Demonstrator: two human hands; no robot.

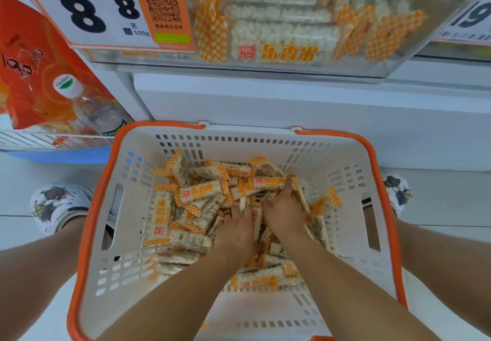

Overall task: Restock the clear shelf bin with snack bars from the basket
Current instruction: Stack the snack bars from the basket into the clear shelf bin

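Setting: shop aisle, pale floor (438,207), white shelving above; a price card (87,13) with two large eights hangs at upper left.
Clear shelf bin: the bin (398,56) sits on the shelf well above the basket, already holding many snack bars stacked behind its transparent front.
Basket: the white basket (345,160) with an orange rim rests between the person's feet, directly below the bin.
Snack bars: the loose heap of snack bars (202,194) in orange-checked clear wrappers covers the far and middle part of the basket bottom; the near end is bare.
Left hand: the left hand (239,231) is palm down, fingers dug into the heap, curled round bars I cannot count.
Right hand: the right hand (285,214) is just beside the left, nearly touching, fingers buried likewise, gathering bars toward the middle.
Hold: neither hand has lifted anything clear yet; both hands cup the pile from above.
Handling: bars look light and fairly stiff, probably crumbly puffed rice, with slick film wrappers that would slide against one another.
Where to hold: likely best squeezed as a bundle along their long sides between both palms, gently, since the crimped ends give poor purchase.
Nearby: an orange bag (32,75) and a bottle (90,106) lie at left.
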